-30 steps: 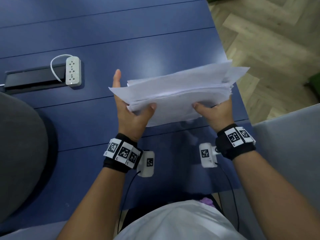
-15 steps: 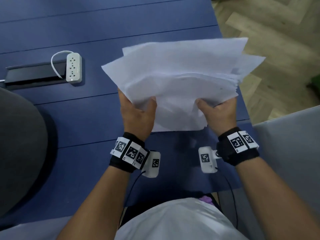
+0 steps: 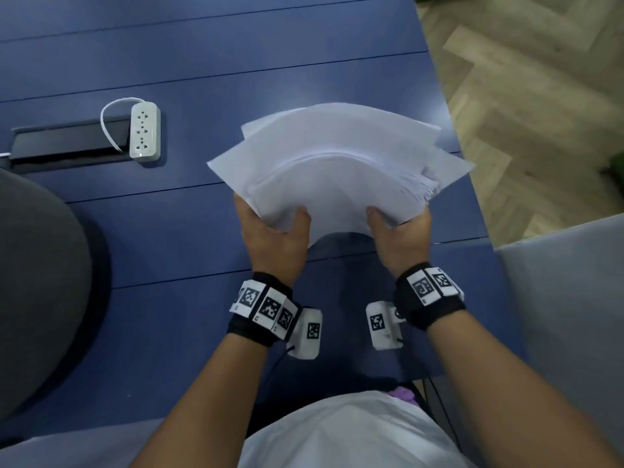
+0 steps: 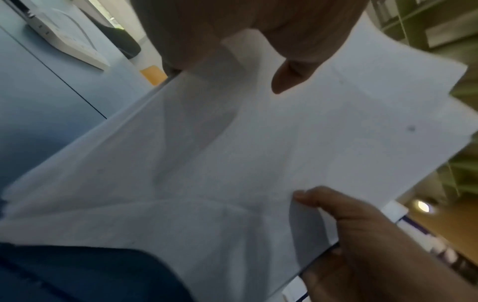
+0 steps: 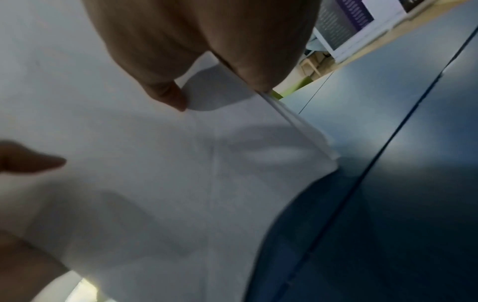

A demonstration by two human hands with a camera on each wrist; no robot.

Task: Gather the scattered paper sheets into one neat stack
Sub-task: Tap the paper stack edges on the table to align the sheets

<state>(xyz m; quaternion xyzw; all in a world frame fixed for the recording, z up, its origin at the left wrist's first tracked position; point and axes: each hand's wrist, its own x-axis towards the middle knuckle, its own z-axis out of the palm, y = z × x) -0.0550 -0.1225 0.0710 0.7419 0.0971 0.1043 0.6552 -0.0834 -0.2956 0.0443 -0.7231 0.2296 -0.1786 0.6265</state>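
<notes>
1. Since the earlier frame, the paper stack (image 3: 337, 170) has lowered and bowed upward.
2. Sheet count indeterminate; edges fanned.
3. Left hand (image 3: 275, 239) and right hand (image 3: 401, 236), two in all, each pinch its near edge above the blue table (image 3: 169, 214), fingers hidden beneath.
4. One power strip (image 3: 144, 131) far left.

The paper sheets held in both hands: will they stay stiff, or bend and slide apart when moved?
Likely floppy: the paper sheets bow upward between the left hand and right hand. Probably apt to slide: their far edges are fanned and uneven. They seem light, since thumb pinches at the near edge hold them.
</notes>
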